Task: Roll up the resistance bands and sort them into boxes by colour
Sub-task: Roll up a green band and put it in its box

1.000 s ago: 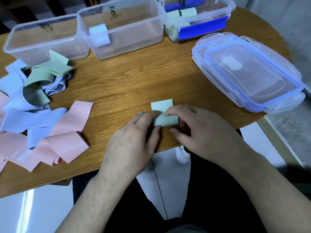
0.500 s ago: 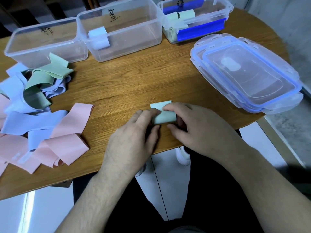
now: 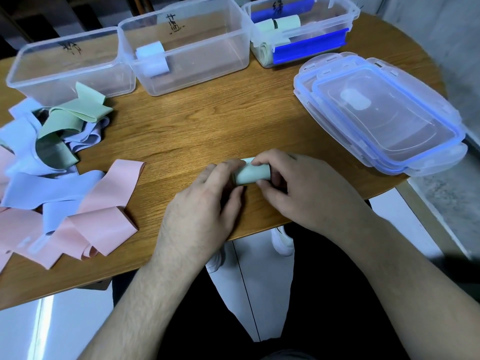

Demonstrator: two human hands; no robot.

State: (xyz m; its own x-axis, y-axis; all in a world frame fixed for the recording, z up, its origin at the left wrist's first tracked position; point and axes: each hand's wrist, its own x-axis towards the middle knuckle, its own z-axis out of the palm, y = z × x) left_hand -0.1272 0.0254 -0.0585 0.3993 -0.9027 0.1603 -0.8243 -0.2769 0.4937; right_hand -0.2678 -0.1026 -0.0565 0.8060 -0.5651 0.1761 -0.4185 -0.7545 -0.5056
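Both hands pinch the green roll (image 3: 251,174) at lower centre on the table (image 3: 207,131): left hand (image 3: 207,203) on its left end, right hand (image 3: 298,188) fingers curled over the top. Roll's long axis runs left-right. Green box (image 3: 298,29) lies upper right of the grip, nearer the right hand. A second ago a flat tail showed beyond the fingers; now it's wound in. Loose bands (image 3: 52,165) far left.

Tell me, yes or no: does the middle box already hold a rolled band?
Yes, one pale blue roll sits against the left wall of the middle box, with nothing else visible in it.
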